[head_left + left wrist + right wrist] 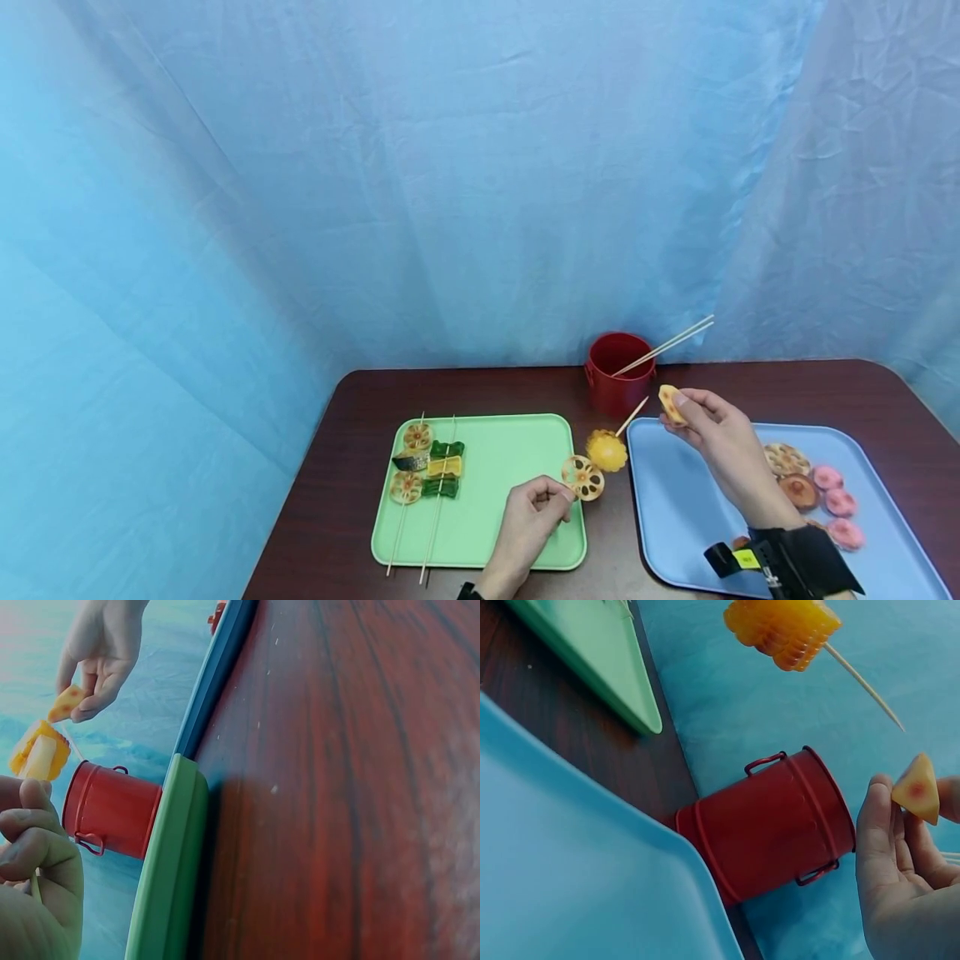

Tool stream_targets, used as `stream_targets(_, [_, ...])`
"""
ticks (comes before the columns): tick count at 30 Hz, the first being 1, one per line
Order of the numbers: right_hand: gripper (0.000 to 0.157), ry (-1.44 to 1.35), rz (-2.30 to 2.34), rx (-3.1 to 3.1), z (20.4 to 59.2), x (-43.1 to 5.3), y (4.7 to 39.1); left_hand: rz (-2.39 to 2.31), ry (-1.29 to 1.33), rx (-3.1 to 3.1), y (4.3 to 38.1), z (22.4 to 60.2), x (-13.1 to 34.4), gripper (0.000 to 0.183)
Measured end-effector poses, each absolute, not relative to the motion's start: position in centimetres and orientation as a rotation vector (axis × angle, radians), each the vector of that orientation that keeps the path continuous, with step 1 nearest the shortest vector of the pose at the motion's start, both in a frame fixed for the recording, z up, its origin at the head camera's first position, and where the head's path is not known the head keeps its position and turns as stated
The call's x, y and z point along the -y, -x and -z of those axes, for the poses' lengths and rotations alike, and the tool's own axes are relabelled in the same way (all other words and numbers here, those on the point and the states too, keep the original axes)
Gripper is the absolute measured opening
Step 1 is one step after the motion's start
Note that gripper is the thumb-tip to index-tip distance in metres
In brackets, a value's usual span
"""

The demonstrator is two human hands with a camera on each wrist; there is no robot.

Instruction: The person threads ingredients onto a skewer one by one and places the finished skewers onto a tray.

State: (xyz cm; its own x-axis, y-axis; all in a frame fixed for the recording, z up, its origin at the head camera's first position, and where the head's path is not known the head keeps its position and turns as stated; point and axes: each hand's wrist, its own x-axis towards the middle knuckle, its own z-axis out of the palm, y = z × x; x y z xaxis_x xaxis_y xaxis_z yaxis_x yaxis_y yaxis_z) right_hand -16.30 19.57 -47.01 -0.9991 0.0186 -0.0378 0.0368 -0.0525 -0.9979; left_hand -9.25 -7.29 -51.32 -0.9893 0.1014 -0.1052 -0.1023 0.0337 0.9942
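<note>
My left hand grips a wooden skewer threaded with a lotus root slice and a yellow corn piece. Beyond the corn, the skewer's bare pointed end sticks out up and to the right. Over the far left corner of the blue tray, my right hand pinches a pale yellow slice with reddish-brown spots between thumb and fingers. That slice is apart from the skewer tip, a short way to its right. In the left wrist view, curled fingers wrap the lower stick.
A green tray holds two loaded skewers at its left. On the blue tray lie a lotus root slice, a brown mushroom-like piece and several pink pieces. A red bucket with bare sticks stands behind.
</note>
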Motion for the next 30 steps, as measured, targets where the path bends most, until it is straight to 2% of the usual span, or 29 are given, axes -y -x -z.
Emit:
stream_targets(13, [0.036,0.05,2.371,-2.081,46.35,-19.12,16.76,-2.072,-0.048,-2.124,9.11,51.12,7.1,0.015])
stream_targets(24, [0.039,0.044,2.324,-2.126,46.28,-19.14,16.58,-2.088,-0.004,-2.128,8.92,51.02,6.94,0.013])
stream_targets(30, [0.045,0.026,2.084,-2.442,46.1,-19.15,16.36,-2.088,0.029,-2.112,8.91,51.3,6.9,0.012])
